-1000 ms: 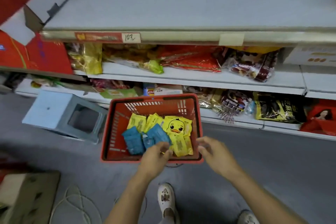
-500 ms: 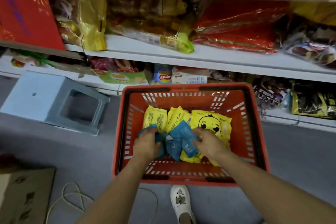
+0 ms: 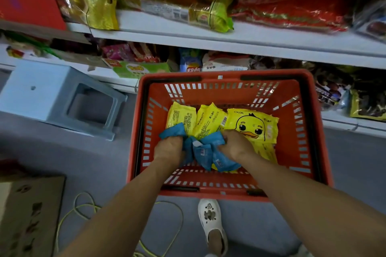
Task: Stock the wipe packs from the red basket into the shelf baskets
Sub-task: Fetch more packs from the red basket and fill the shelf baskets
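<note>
Hands reach down into a red slotted plastic shopping basket (image 3: 225, 74) standing on a grey floor before white metal store shelves (image 3: 261, 36). A cluster of soft blue wipe packs (image 3: 205, 155) lies bunched near the basket's near wall, directly between the two hands. The person's left hand (image 3: 168, 149) sits at the cluster's left edge, knuckles up, fingers curled down around a blue pack whose corner sticks out beyond the fingers toward the far left. The right hand (image 3: 236, 146) sits at the cluster's right edge, its fingers likewise curled over the crumpled blue wrapping.

Flat yellow wipe packs (image 3: 205, 120) lie just beyond the hands on the basket floor, two showing printed backs. A third yellow pack with a cartoon duck face (image 3: 253, 126) rests beside the right hand, partly under its wrist.

Bags of snacks in gold, red and green wrappers (image 3: 211, 13) crowd the shelves behind. A pale grey plastic stool (image 3: 52, 94) lies tipped on its side left of the basket. Below the near rim stand a white perforated clog (image 3: 211, 217), a loose yellow-green cord (image 3: 83, 206) and a brown cardboard box (image 3: 27, 215).
</note>
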`<state>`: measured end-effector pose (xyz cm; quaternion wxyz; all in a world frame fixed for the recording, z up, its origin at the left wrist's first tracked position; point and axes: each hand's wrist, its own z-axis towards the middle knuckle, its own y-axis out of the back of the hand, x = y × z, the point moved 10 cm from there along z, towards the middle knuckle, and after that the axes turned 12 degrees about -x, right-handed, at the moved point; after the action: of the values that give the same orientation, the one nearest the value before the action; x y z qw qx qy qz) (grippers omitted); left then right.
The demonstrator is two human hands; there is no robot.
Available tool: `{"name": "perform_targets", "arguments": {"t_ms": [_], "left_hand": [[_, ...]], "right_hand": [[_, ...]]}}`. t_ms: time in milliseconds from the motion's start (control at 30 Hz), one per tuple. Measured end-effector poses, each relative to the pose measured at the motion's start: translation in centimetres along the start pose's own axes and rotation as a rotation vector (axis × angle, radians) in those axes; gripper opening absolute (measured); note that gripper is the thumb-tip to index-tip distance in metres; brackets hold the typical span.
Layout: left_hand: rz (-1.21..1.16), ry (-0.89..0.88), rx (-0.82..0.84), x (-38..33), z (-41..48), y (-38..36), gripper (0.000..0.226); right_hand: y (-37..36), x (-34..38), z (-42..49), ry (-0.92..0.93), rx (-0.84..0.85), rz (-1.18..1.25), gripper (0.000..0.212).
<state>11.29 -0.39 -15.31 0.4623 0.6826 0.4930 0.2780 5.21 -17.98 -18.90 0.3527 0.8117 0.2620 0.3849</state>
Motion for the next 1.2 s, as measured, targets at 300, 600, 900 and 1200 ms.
{"name": "perform_targets", "arguments": {"t_ms": [300,600,900,1200], "left_hand": [[-0.907,0.365,-0.234,-2.1,-7.7,7.5,0.030],[-1.709,0.586,-0.067,-18.7,-15.1,12.5,0.015],[-1.705,0.203,-0.114,-38.4,-20.9,19.9,0.025],[-1.722,0.063,-0.069,-56.0,-24.0,22.2,0.030]], "right_hand": [[12.7,-0.1,-8.9,0.125,-0.391,0.382,0.030],[27.3,-2.2,-21.4,0.526,-0.736,0.179,0.027],[39.4,-15.5,-29.4,0.539,-0.828,0.186,0.040],[49.8,-34.2,-32.6,-0.127,-0.657,0.871,0.039]]}}
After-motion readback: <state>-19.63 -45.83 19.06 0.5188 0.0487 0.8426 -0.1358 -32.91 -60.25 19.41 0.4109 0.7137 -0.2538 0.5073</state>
